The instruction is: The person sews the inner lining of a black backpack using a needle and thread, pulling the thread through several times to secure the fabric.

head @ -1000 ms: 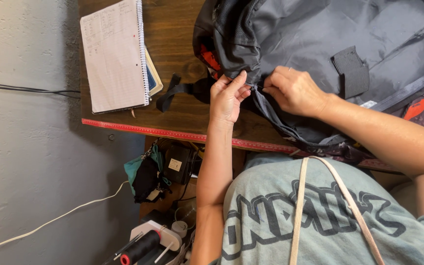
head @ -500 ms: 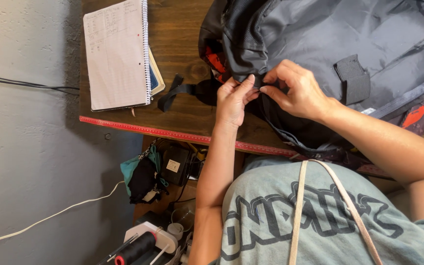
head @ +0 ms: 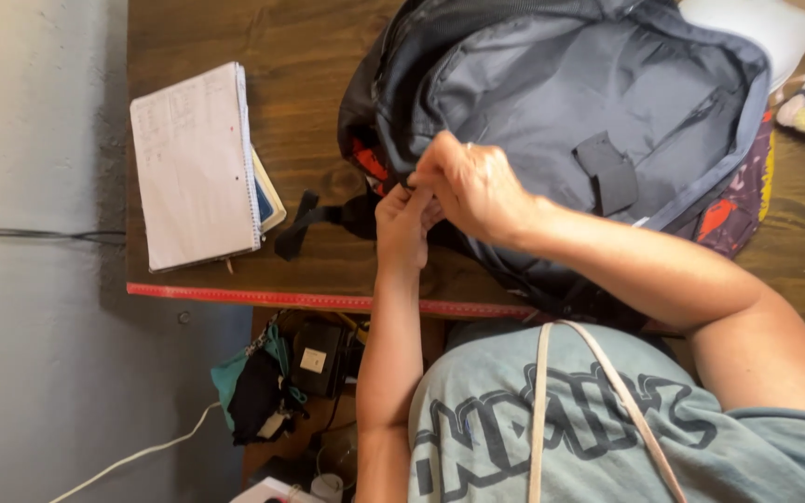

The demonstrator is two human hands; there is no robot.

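From the head view, both hands pinch at the near edge of the open grey backpack (head: 607, 121), which lies on the wooden tabletop (head: 300, 56). The work looks best done by holding the fabric taut with one hand while the other pulls steadily. The left hand (head: 402, 224) and right hand (head: 472, 182) each have a clenched grip, fingertips closed on the backpack's edge.

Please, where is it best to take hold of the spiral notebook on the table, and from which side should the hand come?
Probably grip the spiral notebook at its long free edge, coming from the wall side. It lies flat on the wooden table, that edge sits at the table's edge, and the other long edge is backed by the book lying under it.
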